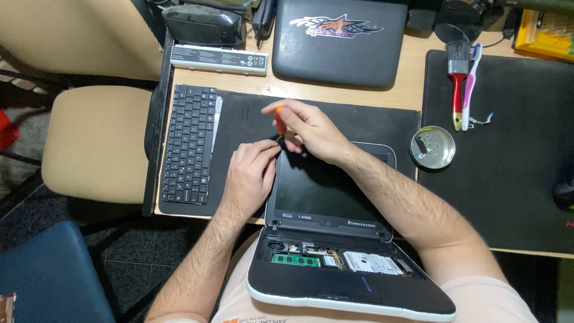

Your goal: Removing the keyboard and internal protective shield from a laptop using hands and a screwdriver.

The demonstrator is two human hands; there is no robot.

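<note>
Opened small laptop point(335, 197), lid flat on the tabletop point(406, 90), base with exposed boards nearest the person. Right hand point(311, 128), grip closed on an orange-handled screwdriver point(279, 122), sets its tip at the lid's upper left corner; left hand point(251, 173) pinches closed beside the tip. Judged step: working a bezel screw; next calls for steady downward pressure. Detached keyboard point(190, 143) lies left.

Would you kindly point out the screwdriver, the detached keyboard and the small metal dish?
screwdriver point(278, 122): head view, on its orange handle.
detached keyboard point(190, 143): head view, on the middle key rows.
small metal dish point(433, 148): head view, on its inner floor.
</note>
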